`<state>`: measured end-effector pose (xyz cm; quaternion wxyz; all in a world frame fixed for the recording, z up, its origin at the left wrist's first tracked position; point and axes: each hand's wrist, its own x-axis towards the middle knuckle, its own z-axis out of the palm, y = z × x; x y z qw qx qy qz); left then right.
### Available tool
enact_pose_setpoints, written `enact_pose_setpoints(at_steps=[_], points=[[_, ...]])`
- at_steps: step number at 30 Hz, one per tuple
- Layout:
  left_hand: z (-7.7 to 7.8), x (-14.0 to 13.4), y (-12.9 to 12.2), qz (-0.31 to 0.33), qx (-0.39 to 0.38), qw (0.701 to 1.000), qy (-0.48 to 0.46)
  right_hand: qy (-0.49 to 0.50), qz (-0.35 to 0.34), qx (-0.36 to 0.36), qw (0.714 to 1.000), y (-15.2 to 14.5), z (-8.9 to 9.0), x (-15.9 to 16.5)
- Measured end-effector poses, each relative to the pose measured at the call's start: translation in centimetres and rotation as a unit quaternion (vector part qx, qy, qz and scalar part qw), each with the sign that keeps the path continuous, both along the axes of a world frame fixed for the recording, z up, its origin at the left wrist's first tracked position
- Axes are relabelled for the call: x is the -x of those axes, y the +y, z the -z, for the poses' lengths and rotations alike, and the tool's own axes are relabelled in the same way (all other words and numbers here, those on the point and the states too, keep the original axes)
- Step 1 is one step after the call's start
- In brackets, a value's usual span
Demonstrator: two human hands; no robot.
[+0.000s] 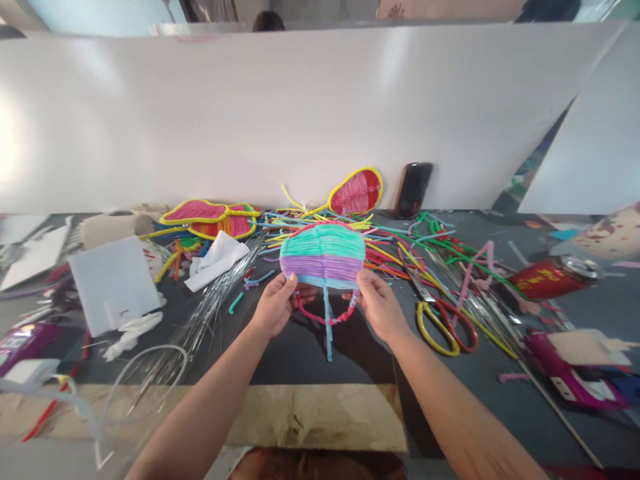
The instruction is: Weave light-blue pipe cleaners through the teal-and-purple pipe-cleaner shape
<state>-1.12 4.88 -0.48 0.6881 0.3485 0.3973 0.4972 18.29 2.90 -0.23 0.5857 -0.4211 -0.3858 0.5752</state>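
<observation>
Between my two hands is a rounded pipe-cleaner piece [323, 257], striped mint green, purple and light blue, with a pink twisted rim that loops out below. A blue stem hangs down from its middle. My left hand [276, 303] pinches its lower left edge, thumb on top. At the lower right edge my right hand [383, 303] grips it the same way. The piece is held up above the dark table. Behind it lies a pile of loose pipe cleaners [390, 250] in many colours. Scissors [443, 320] with yellow and red handles rest right of my right hand.
Finished yellow-edged pieces [210, 217] lie back left; another [357, 191] leans on the white partition [250, 120] beside a phone [413, 190]. A red can [550, 277] lies on its side at right, near a purple tool [570, 370]. Metal wires [213, 293] and paper [115, 283] are at left.
</observation>
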Motion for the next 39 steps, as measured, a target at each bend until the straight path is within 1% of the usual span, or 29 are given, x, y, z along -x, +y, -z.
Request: enact_pose_setpoints(at_steps=[2, 3, 5, 6, 7, 9, 12, 14, 16, 20, 23, 28, 31, 33, 35, 37, 39], points=[[0.3, 0.2, 0.3, -0.006, 0.021, 0.999, -0.047, -0.055, 0.053, -0.046, 0.996, 1.0, -0.8, -1.1], [0.3, 0.3, 0.4, -0.014, 0.028, 0.998, -0.063, -0.082, 0.087, -0.067, 0.991, 2.0, -1.3, -1.8], [0.4, 0.6, 0.7, -0.032, 0.044, 0.995, -0.081, -0.137, 0.119, -0.101, 0.978, 4.9, -2.2, -3.4], [0.5, 0.8, 0.8, -0.038, 0.055, 0.994, -0.086, -0.162, 0.136, -0.108, 0.971, 6.8, -2.5, -4.2], [0.5, 0.9, 0.9, -0.039, 0.067, 0.993, -0.089, -0.174, 0.16, -0.101, 0.966, 8.7, -2.8, -4.9], [0.4, 1.1, 1.0, -0.024, 0.091, 0.992, -0.088, -0.155, 0.208, -0.027, 0.965, 12.9, -3.1, -6.0], [0.3, 1.4, 1.2, 0.027, 0.107, 0.991, -0.074, -0.145, 0.238, 0.029, 0.96, 18.2, -3.0, -6.9], [0.3, 1.5, 1.4, 0.064, 0.104, 0.99, -0.067, -0.131, 0.247, 0.064, 0.958, 20.8, -2.7, -7.2], [0.3, 1.6, 1.6, 0.092, 0.103, 0.988, -0.066, -0.111, 0.241, 0.101, 0.959, 22.5, -2.4, -7.3], [0.6, 1.7, 1.9, 0.109, 0.125, 0.983, -0.083, -0.074, 0.215, 0.159, 0.961, 24.5, -1.4, -7.2], [0.9, 1.8, 2.0, 0.117, 0.131, 0.98, -0.096, -0.064, 0.199, 0.177, 0.962, 25.2, -0.5, -6.9], [0.9, 1.9, 1.9, 0.12, 0.134, 0.978, -0.107, -0.082, 0.213, 0.171, 0.958, 25.7, 0.5, -6.7], [0.8, 1.8, 2.0, 0.122, 0.136, 0.977, -0.11, -0.108, 0.242, 0.141, 0.954, 25.3, 0.4, -6.7], [0.7, 1.8, 2.0, 0.121, 0.136, 0.977, -0.111, -0.129, 0.266, 0.1, 0.95, 24.9, -0.3, -6.7], [0.7, 1.8, 2.0, 0.12, 0.137, 0.977, -0.111, -0.149, 0.283, 0.046, 0.946, 24.7, -1.5, -6.4], [0.7, 1.8, 2.0, 0.123, 0.136, 0.977, -0.11, -0.168, 0.289, -0.009, 0.942, 24.8, -3.3, -5.8], [0.7, 1.8, 1.9, 0.124, 0.132, 0.977, -0.11, -0.195, 0.278, -0.063, 0.938, 25.3, -5.5, -4.7]])
